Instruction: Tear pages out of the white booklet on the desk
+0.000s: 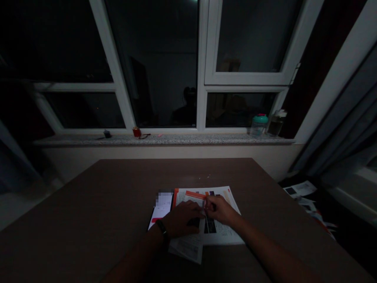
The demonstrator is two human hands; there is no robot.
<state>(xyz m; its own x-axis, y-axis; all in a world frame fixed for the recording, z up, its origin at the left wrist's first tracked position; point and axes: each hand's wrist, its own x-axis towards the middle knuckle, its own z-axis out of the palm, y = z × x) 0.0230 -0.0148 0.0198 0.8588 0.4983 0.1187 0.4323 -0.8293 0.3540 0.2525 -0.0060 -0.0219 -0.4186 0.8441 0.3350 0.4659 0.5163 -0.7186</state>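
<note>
A printed booklet page (pixel 226 236) with an orange band and dark pictures lies on the table. My left hand (pixel 182 218), a dark band at its wrist, rests over the page's left part with its fingers stretched to the right and the thumb apart. Close to those fingertips, my right hand (pixel 219 208) is closed in a pinch over the page. Something small and pale shows at its fingertips, too dim to name. Below the left hand, a loose printed sheet (pixel 188 251) sticks out past the booklet's lower edge. A lit phone (pixel 163 210) lies left of the booklet, partly behind the left hand.
The brown table (pixel 118 204) runs up to the wall under the window. Small white scraps (pixel 209 176) lie beyond the booklet. On the sill (pixel 182 138) stand a red jar (pixel 136 132), a teal-lidded bottle (pixel 259 125) and another bottle (pixel 276 124). Papers (pixel 303 188) lie at the right.
</note>
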